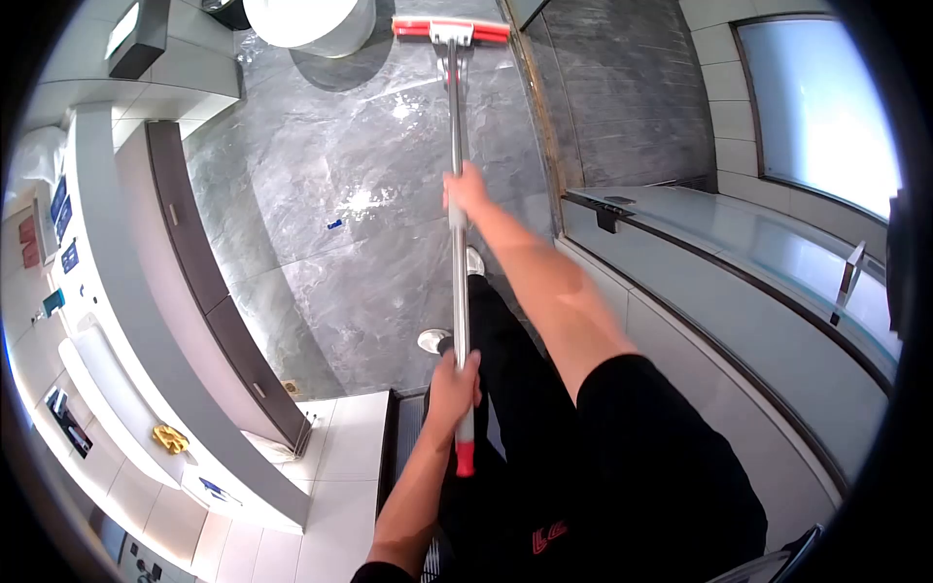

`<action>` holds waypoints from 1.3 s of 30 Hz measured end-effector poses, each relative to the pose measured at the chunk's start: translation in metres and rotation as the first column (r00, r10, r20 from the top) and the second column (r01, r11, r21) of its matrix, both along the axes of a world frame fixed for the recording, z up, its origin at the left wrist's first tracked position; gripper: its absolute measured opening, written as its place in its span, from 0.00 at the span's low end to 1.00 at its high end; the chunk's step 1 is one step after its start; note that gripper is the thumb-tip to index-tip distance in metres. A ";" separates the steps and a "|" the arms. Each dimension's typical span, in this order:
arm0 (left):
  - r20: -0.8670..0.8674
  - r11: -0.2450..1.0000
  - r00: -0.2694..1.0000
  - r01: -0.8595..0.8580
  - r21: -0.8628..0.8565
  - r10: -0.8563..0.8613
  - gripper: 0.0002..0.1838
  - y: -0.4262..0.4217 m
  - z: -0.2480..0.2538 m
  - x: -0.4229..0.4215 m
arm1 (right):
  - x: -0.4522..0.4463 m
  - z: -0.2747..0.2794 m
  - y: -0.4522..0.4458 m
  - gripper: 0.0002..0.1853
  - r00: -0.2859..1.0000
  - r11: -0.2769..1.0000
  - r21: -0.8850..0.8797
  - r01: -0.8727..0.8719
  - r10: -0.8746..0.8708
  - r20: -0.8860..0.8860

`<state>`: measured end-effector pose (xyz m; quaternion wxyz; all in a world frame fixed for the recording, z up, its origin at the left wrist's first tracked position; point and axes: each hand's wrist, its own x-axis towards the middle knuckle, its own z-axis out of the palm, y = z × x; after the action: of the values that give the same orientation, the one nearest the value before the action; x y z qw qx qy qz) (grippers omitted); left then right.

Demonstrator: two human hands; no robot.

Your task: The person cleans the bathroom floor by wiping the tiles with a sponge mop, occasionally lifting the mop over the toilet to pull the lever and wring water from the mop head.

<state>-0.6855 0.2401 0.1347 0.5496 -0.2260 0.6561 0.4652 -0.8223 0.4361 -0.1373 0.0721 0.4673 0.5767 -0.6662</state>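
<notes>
A mop (460, 291) with a long silver pole runs almost straight up the view. Its red and white head (451, 33) lies on the wet-looking grey floor at the far end. My right hand (467, 192) is wrapped round the upper part of the pole. Lower down, my left hand (454, 391) grips the pole a little above its red end cap (465, 459). Both hands are closed, and the palms are hidden.
The grey tiled floor (262, 175) carries a small blue piece (334, 223). A white toilet (316, 24) stands at the far end. Brown cabinet doors (185, 214) and a white counter line the left. On the right are a glass panel (748, 233) and a ledge.
</notes>
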 end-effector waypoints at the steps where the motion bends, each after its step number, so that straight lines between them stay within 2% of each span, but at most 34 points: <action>1: -0.010 0.999 0.999 -0.033 0.016 0.033 0.13 0.019 -0.019 -0.015 | -0.025 0.010 0.020 0.09 1.000 1.000 0.018 0.020 -0.019 -0.013; 3: -0.010 0.995 0.997 -0.082 0.063 0.082 0.14 0.057 -0.043 -0.042 | -0.059 0.000 0.058 0.11 0.999 0.993 0.109 -0.043 0.045 -0.019; 6: -0.016 0.988 0.994 -0.110 0.109 0.112 0.14 0.096 -0.062 -0.054 | -0.083 -0.022 0.095 0.14 0.984 0.961 0.213 -0.174 0.164 0.065; 7: 0.033 0.986 0.993 -0.120 0.120 0.117 0.14 0.103 -0.062 -0.054 | -0.081 -0.025 0.099 0.15 0.971 0.940 0.255 -0.228 0.198 0.137; 9: 0.019 0.981 0.995 -0.099 0.167 0.097 0.13 0.105 -0.072 -0.031 | -0.068 -0.026 0.102 0.16 0.927 0.888 0.316 -0.334 0.247 0.284; 12: 0.050 0.978 0.999 -0.019 0.207 0.009 0.12 0.085 -0.066 -0.001 | -0.025 -0.016 0.092 0.17 0.922 0.886 0.273 -0.376 0.328 0.207; 17: 0.123 0.985 0.984 0.110 0.132 -0.126 0.10 -0.019 -0.027 0.050 | 0.062 0.007 -0.001 0.21 0.932 0.948 0.171 -0.270 0.213 0.292; 18: 0.115 0.985 0.981 0.149 0.088 -0.158 0.13 -0.058 -0.031 0.066 | 0.077 0.015 -0.031 0.21 0.935 0.960 0.148 -0.237 0.184 0.302; 19: 0.036 0.973 0.973 0.228 0.039 -0.229 0.12 -0.088 -0.005 0.053 | 0.101 0.001 -0.064 0.21 0.941 0.864 0.390 -0.317 0.237 0.241; 20: 0.046 0.962 0.961 0.275 -0.006 -0.274 0.13 -0.132 -0.008 0.066 | 0.108 0.029 -0.100 0.22 0.958 0.962 0.198 -0.186 0.133 0.252; 21: 0.082 0.949 0.949 0.308 -0.065 -0.303 0.14 -0.168 0.004 0.068 | 0.126 0.025 -0.135 0.24 0.959 0.995 0.057 -0.082 0.063 0.277; 22: 0.015 0.927 0.931 0.365 -0.083 -0.365 0.15 -0.214 0.004 0.081 | 0.144 0.026 -0.172 0.26 0.954 0.999 0.023 -0.024 0.017 0.298; 23: 0.088 0.893 0.900 0.435 -0.118 -0.427 0.16 -0.242 0.027 0.071 | 0.159 0.032 -0.208 0.26 0.948 1.000 -0.010 -0.013 0.016 0.317; 24: 0.142 0.851 0.867 0.498 -0.171 -0.478 0.16 -0.276 0.037 0.077 | 0.180 0.033 -0.250 0.18 0.937 0.998 0.031 0.061 -0.068 0.343; 25: 0.096 0.812 0.830 0.558 -0.171 -0.549 0.17 -0.318 0.042 0.091 | 0.203 0.027 -0.286 0.19 0.925 0.999 0.047 0.025 -0.041 0.379; 26: 0.046 0.819 0.840 0.538 -0.198 -0.541 0.13 -0.340 0.065 0.094 | 0.249 -0.027 -0.334 0.20 0.942 0.993 0.113 -0.024 -0.015 0.335; 27: 0.091 0.803 0.828 0.559 -0.208 -0.553 0.15 -0.367 0.076 0.103 | 0.280 -0.049 -0.375 0.21 0.929 0.982 0.158 -0.100 0.035 0.368; 29: 0.183 0.769 0.800 0.600 -0.222 -0.571 0.18 -0.410 0.099 0.121 | 0.264 0.050 -0.400 0.21 0.921 0.991 -0.048 0.122 -0.095 0.377; 31: 0.211 0.730 0.778 0.629 -0.268 -0.592 0.18 -0.416 0.127 0.117 | 0.277 0.050 -0.429 0.18 0.928 0.997 -0.059 0.057 -0.031 0.372; 32: 0.220 0.710 0.766 0.642 -0.288 -0.604 0.18 -0.415 0.135 0.112 | 0.279 0.052 -0.432 0.17 0.929 0.988 -0.096 0.118 -0.076 0.363; 34: 0.167 0.710 0.761 0.647 -0.278 -0.628 0.18 -0.408 0.139 0.108 | 0.253 0.098 -0.407 0.16 0.924 0.958 -0.168 0.230 -0.161 0.348; 35: 0.143 0.711 0.758 0.649 -0.271 -0.637 0.18 -0.401 0.139 0.106 | 0.250 0.107 -0.395 0.13 0.933 0.964 -0.146 0.222 -0.166 0.320; 37: -0.003 0.704 0.739 0.642 -0.305 -0.674 0.19 -0.379 0.136 0.103 | 0.230 0.136 -0.359 0.11 0.916 0.941 -0.198 0.275 -0.193 0.353; 39: -0.134 0.694 0.696 0.639 -0.330 -0.705 0.19 -0.351 0.129 0.097 | 0.210 0.134 -0.324 0.10 0.921 0.938 -0.188 0.291 -0.222 0.319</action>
<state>-0.5884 -0.1110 0.2638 0.5603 0.0231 0.8114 0.1647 -0.6127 0.1120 -0.0028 0.1224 0.6211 0.4112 -0.6559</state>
